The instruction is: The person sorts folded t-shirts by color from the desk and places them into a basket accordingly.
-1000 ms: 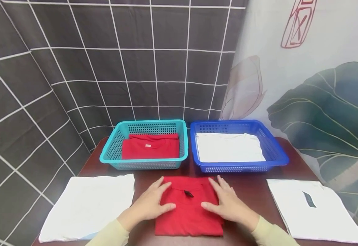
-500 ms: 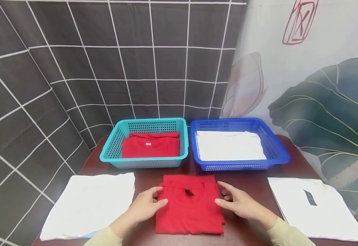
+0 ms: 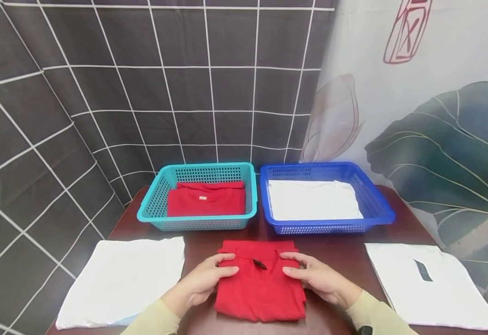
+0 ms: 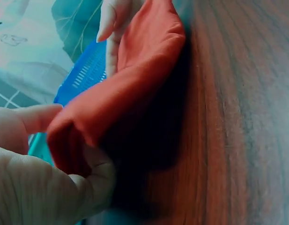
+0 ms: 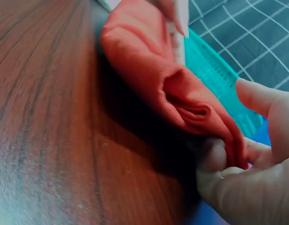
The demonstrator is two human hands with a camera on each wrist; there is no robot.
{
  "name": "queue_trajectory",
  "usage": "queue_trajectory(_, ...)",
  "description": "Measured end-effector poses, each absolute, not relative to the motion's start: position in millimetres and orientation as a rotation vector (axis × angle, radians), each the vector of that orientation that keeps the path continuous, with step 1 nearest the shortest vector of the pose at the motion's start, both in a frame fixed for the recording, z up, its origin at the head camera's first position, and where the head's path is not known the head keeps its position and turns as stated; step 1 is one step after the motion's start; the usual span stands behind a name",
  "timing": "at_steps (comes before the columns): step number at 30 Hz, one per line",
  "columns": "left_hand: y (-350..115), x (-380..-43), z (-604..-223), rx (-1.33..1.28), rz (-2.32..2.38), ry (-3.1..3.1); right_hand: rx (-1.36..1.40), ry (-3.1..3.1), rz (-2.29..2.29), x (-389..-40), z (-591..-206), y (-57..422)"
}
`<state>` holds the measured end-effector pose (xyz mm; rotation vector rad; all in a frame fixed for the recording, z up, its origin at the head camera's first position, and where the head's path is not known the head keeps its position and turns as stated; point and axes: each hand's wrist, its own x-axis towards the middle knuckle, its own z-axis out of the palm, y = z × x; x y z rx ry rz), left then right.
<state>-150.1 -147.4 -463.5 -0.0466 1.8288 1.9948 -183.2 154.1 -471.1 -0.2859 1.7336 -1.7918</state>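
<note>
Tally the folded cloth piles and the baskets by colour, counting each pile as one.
Red: 2 (held red pile, basketed red pile)
White: 3 (left white pile, right white pile, basketed white pile)
Teal: 1 (teal basket)
Blue: 1 (blue basket)
Total: 7

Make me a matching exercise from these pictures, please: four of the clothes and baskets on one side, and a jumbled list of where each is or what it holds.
Column one
1. teal basket
2. blue basket
3. folded red shirt
4. white garment with a dark label

Column two
A. lies on the table, right of both hands
B. contains red clothing
C. in the grip of left hand and right hand
D. contains white clothing

Pairs: 1-B, 2-D, 3-C, 4-A
</note>
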Motion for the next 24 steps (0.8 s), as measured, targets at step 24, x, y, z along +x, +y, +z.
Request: queue_trajectory(24, -144.0, -147.2, -464.8, 0.248, 1.598, 2.477, -0.444, 2.418, -1.505, -174.8, -476.3, 134.8)
